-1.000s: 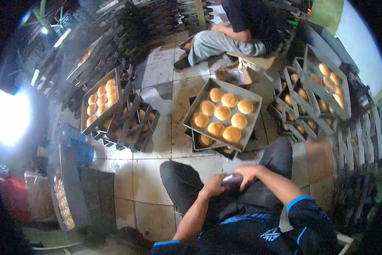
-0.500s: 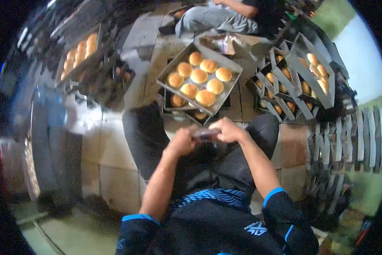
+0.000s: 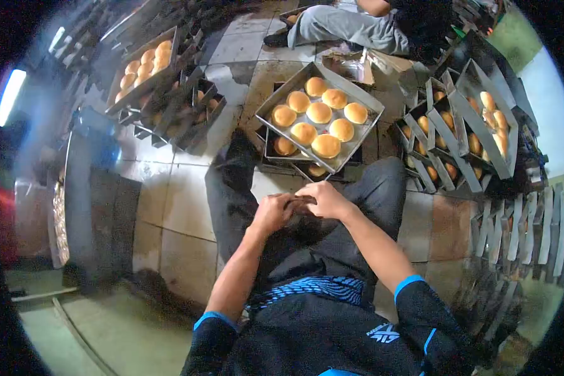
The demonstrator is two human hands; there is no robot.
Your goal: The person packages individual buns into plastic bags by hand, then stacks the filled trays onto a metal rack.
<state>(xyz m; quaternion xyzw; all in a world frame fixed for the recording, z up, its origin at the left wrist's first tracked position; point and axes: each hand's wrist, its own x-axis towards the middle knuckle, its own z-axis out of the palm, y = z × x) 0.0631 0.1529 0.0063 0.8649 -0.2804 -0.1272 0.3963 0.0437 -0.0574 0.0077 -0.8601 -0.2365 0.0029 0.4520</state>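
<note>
My left hand (image 3: 272, 213) and my right hand (image 3: 324, 199) are close together above my lap, in front of the tray stack. The fingers of both are bent round something small and dark brown, which I cannot make out. Just beyond them, a square metal tray (image 3: 371, 120) holds several round golden buns (image 3: 319, 113). It rests at an angle on other trays, where more buns show at the near edge. Neither hand touches the tray.
Stacked trays with buns stand at the right (image 3: 467, 135) and at the upper left (image 3: 176, 47). More metal trays (image 3: 526, 225) line the right side. Beyond the middle stack lies an open cardboard box (image 3: 364, 67), near a seated person's grey-clad leg (image 3: 351, 28).
The view has shifted, so the trays appear further right and slightly lower. My hands have come closer together and stay closed.
</note>
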